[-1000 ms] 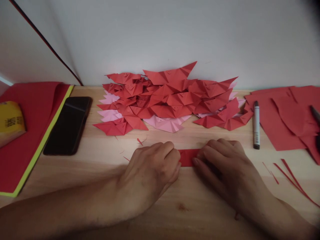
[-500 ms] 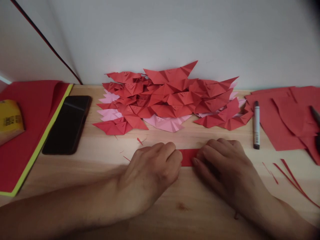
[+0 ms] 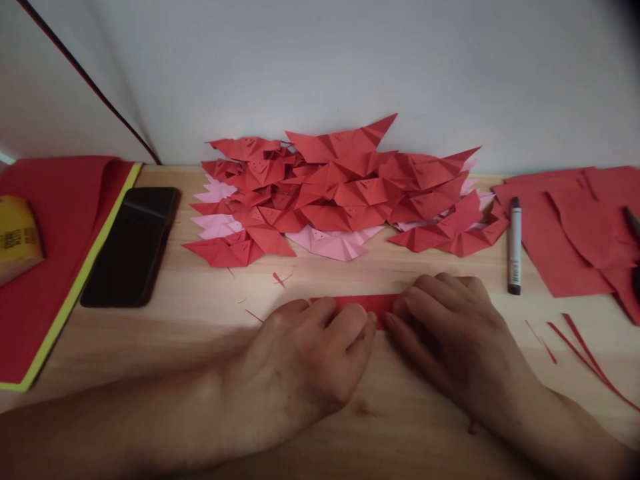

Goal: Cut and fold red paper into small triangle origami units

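A red folded paper strip [image 3: 376, 305] lies flat on the wooden table, running sideways between my hands. With curled fingers, my left hand [image 3: 320, 350] presses on the strip's lower edge, left of its middle; the fingertips are tucked out of sight. My right hand [image 3: 453, 333] is closed over the strip's right end, thumb at the near edge, hiding that end. Just beyond both hands lies a heap of folded red paper pieces [image 3: 345, 187] with pointed ends, some marked with small drawn dots. A few pink folded pieces [image 3: 330, 243] show beneath them.
A black phone [image 3: 131, 247] lies at left, beside red sheets [image 3: 65, 220] bearing a yellow object [image 3: 19, 233]. To the right are a marker [image 3: 515, 247], cut red paper [image 3: 565, 233], a dark-handled tool [image 3: 634, 223] and thin red offcuts [image 3: 583, 353]. A wall [image 3: 320, 67] stands behind.
My left hand has slid slightly right and toward me, uncovering more of the strip's upper edge. My right hand stays in place. The view has shifted a little.
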Motion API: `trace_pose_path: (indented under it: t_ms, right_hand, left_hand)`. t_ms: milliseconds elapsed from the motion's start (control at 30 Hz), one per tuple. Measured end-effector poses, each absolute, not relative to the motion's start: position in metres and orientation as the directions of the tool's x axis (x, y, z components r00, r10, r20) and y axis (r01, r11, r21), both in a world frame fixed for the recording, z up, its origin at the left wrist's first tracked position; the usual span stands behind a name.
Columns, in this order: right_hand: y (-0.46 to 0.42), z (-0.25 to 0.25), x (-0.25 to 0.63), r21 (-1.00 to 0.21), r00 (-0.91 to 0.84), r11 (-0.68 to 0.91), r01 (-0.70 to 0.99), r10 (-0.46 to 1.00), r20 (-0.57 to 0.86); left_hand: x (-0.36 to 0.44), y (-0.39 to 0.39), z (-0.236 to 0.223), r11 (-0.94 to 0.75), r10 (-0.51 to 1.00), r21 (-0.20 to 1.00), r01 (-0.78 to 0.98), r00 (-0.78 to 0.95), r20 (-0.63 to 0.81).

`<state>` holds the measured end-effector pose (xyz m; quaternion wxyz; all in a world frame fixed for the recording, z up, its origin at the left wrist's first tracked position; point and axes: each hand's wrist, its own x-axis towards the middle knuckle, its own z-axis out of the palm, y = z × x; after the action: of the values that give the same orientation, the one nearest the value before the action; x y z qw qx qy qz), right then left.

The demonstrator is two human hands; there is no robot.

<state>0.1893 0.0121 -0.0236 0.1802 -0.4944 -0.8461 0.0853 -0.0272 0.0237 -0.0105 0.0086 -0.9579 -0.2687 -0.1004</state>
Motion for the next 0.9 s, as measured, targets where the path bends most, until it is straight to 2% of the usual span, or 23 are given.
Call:
trace_pose_path:
  t_ms: [100, 200, 433, 567, 733, 800, 900]
  right_hand:
    - [0.012, -0.023, 0.189, -0.307, -0.452, 0.501, 0.809, 0.864, 0.222]
    - [0.012, -0.022, 0.189, -0.303, -0.446, 0.497, 0.813, 0.866, 0.225]
    - [0.009, -0.025, 0.191, -0.269, -0.451, 0.513, 0.815, 0.853, 0.263]
    - [0.009, -0.025, 0.193, -0.278, -0.452, 0.512, 0.813, 0.855, 0.252]
    - [0.008, -0.017, 0.2, -0.361, -0.467, 0.524, 0.771, 0.851, 0.238]
    - [0.001, -0.01, 0.2, -0.295, -0.475, 0.533, 0.793, 0.844, 0.248]
    - [-0.02, -0.003, 0.192, -0.124, -0.505, 0.556, 0.822, 0.812, 0.293]
  left_hand:
    - [-0.027, 0.019, -0.009, -0.871, 0.487, -0.002, 0.491, 0.866, 0.11]
    - [-0.027, 0.016, -0.007, -0.876, 0.476, -0.047, 0.481, 0.876, 0.082]
    - [-0.025, 0.016, -0.01, -0.886, 0.416, -0.146, 0.44, 0.894, 0.169]
    - [-0.023, 0.017, -0.012, -0.877, 0.367, -0.205, 0.435, 0.881, 0.298]
    - [-0.024, 0.019, -0.011, -0.892, 0.317, -0.258, 0.372, 0.92, 0.231]
    - [-0.025, 0.02, -0.012, -0.886, 0.317, -0.271, 0.376, 0.918, 0.239]
    - [-0.026, 0.021, -0.015, -0.882, 0.328, -0.266, 0.39, 0.911, 0.251]
